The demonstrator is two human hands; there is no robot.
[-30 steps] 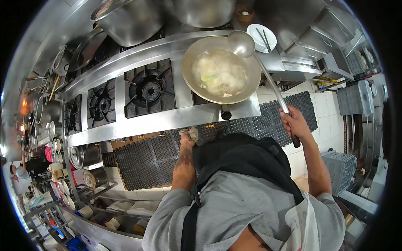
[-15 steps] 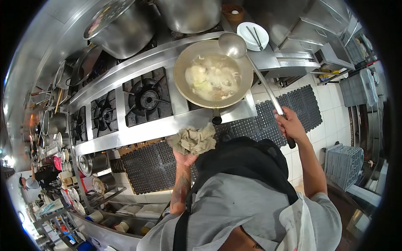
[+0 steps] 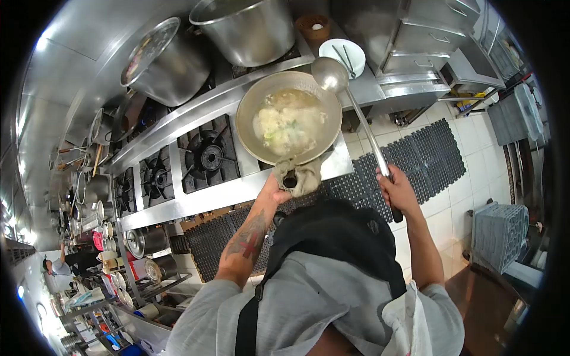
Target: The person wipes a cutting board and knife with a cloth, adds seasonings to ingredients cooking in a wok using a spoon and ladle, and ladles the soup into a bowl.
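My left hand (image 3: 274, 193) is closed on a folded grey-beige cloth (image 3: 306, 180), which is wrapped around the wok handle (image 3: 290, 180); most of its fingers are hidden. The wok (image 3: 244, 115) sits on the stove's right end, with cloudy liquid and pale, egg-like food with green bits (image 3: 288, 126) inside. In my right hand (image 3: 399, 191) is a long-handled steel ladle (image 3: 369, 132), gripped near its dark handle end. The ladle's bowl is over the wok's upper right rim, near the plate.
Two large stock pots (image 3: 246, 32) stand behind the wok. A white plate (image 3: 355, 56) carries dark utensils, beside a round brown container (image 3: 311, 26). Bare burners (image 3: 209, 155) lie to the left. Black mats (image 3: 409, 157) cover the floor; a grey crate (image 3: 500, 234) stands right. Another person (image 3: 61, 266) is far left.
My left hand has moved up with the cloth and now grips the wok handle through it. My right hand and the ladle have shifted slightly left; the camera view has moved too.
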